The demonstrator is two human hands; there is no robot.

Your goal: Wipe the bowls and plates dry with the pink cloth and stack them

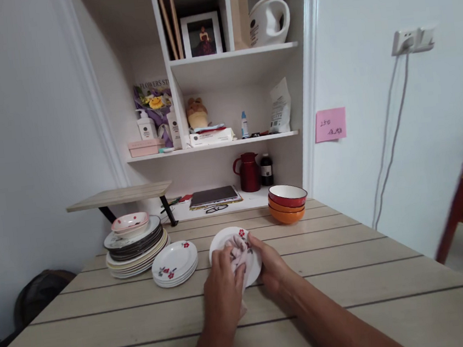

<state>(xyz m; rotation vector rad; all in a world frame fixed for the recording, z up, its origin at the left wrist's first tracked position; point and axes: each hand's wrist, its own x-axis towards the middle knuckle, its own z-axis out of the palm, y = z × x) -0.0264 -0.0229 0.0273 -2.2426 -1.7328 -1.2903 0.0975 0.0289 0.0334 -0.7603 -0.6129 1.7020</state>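
A white plate with red flowers (220,240) is held tilted above the table in front of me. My right hand (271,264) grips its right edge, thumb on the upper face. My left hand (223,285) is closed on a pale pink cloth (239,253) and presses it against the plate's face. Part of the cloth hangs below the left hand. Just left of the hands lies a short stack of matching flowered plates (174,260).
A taller stack of plates (135,247) with a dotted bowl (130,223) on top stands at the left, by a small raised shelf (120,195). Stacked red and orange bowls (288,205) sit at the back right. Behind are a laptop (213,196) and a red jug (249,172).
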